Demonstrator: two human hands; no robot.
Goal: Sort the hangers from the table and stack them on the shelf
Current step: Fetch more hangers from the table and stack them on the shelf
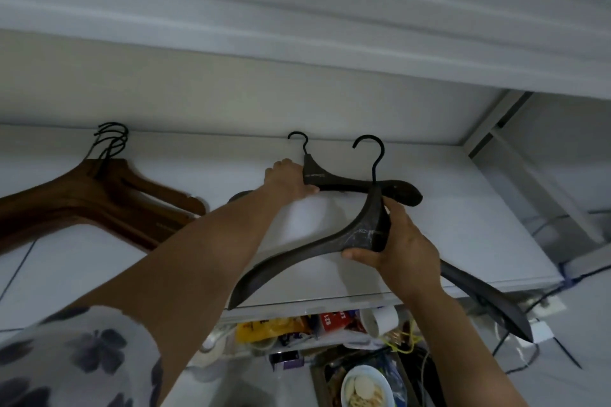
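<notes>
A white shelf [446, 235] runs across the view at arm's height. On its left lies a stack of brown wooden hangers [109, 198] with black hooks pointing to the wall. Farther right a black hanger [350, 182] lies flat on the shelf, and my left hand [291, 180] grips it near its neck. My right hand [400, 248] holds a second black hanger [297, 258] at its middle, just above the shelf and crossing over the first one. Its right arm sticks out past the shelf's front edge.
Another white board [297, 53] overhangs the shelf closely. Below the shelf's front edge sit packets [274, 327], a white cup [380, 319], cables [542, 301] and a bowl of food [363, 388]. A white frame [535, 155] bounds the shelf on the right.
</notes>
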